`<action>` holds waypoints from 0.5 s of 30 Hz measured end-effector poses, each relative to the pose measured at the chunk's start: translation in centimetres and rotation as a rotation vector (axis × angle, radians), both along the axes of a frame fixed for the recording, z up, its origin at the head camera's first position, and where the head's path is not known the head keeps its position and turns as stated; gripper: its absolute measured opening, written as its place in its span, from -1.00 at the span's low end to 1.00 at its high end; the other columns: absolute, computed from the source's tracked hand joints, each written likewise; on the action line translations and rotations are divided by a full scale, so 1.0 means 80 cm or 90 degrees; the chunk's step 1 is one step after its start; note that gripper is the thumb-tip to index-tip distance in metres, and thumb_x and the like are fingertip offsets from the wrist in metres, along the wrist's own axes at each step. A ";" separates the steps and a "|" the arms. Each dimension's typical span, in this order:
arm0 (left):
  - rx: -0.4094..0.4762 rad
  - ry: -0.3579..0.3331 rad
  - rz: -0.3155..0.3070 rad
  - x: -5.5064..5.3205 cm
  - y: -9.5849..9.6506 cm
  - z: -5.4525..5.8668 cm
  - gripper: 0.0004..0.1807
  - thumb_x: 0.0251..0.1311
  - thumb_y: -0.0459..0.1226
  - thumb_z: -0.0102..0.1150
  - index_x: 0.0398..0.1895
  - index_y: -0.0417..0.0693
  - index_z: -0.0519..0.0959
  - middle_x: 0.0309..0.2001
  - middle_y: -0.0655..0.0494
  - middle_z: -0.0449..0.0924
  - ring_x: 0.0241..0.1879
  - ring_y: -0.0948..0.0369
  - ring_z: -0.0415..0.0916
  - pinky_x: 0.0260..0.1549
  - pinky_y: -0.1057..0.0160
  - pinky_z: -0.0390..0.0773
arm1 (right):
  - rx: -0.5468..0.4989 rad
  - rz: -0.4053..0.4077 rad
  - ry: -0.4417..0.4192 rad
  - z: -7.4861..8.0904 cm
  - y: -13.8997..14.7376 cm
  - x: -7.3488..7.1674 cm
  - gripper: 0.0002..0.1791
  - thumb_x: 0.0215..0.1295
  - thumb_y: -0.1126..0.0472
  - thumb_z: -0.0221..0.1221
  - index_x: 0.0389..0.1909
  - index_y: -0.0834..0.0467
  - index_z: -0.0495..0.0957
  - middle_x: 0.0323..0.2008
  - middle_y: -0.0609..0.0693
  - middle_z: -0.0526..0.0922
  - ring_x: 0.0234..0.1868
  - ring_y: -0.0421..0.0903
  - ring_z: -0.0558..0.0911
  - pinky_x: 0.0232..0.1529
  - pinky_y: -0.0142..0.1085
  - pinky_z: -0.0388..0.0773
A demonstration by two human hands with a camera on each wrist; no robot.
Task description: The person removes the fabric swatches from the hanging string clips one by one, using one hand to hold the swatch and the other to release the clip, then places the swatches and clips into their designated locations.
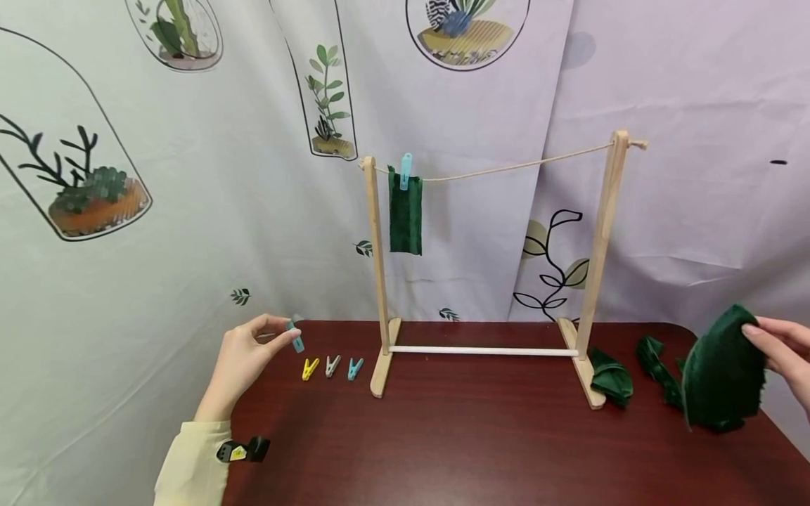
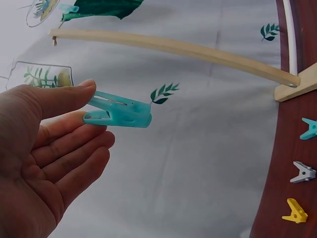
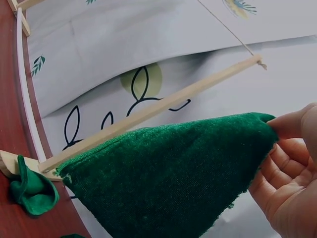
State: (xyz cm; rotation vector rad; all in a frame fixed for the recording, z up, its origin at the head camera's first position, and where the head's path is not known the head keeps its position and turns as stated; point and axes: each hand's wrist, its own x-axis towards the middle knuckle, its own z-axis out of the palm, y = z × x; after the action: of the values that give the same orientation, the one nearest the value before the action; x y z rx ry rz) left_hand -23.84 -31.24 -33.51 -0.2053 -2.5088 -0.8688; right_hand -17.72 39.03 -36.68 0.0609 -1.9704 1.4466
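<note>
So the left hand (image 1: 243,351) is pinching one light-blue plastic clothespin (image 2: 131,113) at the pale wooden rack's (image 1: 600,253) 9 o'clock, with three pegs lying nearby: one yellow (image 2: 295,212), one grey (image 2: 309,171), one blue (image 2: 311,130). Over at 3 o'clock, the right hand (image 1: 789,357) is pinching one dark-green velvety cloth (image 1: 724,376). At least two crumpled green cloths (image 1: 611,379) are lying close by. One clipped green strip (image 1: 405,225) is hanging at 10.

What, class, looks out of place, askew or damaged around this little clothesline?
The green cloth in the right hand has a ragged, fraying edge, so it looks roughly cut. Another green cloth lies crumpled at the rack's right foot, not hung.
</note>
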 end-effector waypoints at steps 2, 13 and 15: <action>0.001 -0.005 0.003 0.000 -0.002 -0.003 -0.61 0.22 0.03 0.39 -0.06 -0.05 0.71 -0.11 -0.02 0.73 -0.16 0.01 0.74 -0.30 0.29 0.64 | 0.007 -0.008 -0.009 -0.004 0.001 0.003 -0.41 0.45 0.46 0.04 -0.29 -0.44 0.59 -0.38 -0.59 0.59 -0.41 -0.64 0.56 -0.43 -0.75 0.41; 0.024 -0.028 0.022 0.002 -0.015 -0.026 -0.55 0.23 0.06 0.37 -0.01 -0.07 0.69 -0.13 0.00 0.73 -0.10 0.00 0.72 -0.28 0.33 0.61 | -0.008 0.024 -0.017 -0.029 0.004 0.014 -0.40 0.46 0.47 0.02 -0.29 -0.41 0.64 -0.38 -0.54 0.63 -0.44 -0.59 0.59 -0.46 -0.72 0.44; 0.031 -0.037 0.027 0.002 -0.018 -0.031 -0.54 0.23 0.07 0.36 0.00 -0.07 0.68 -0.14 0.01 0.73 -0.08 -0.01 0.71 -0.26 0.34 0.61 | -0.009 0.033 -0.020 -0.033 0.003 0.016 -0.40 0.46 0.48 0.01 -0.27 -0.39 0.65 -0.37 -0.53 0.64 -0.43 -0.58 0.60 -0.45 -0.71 0.44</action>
State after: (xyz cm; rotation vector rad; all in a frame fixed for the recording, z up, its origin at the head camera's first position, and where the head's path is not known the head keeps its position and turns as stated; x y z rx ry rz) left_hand -23.71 -32.70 -35.98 -0.1124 -2.5328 -0.9310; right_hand -16.44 39.31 -39.34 0.0845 -1.9960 1.5035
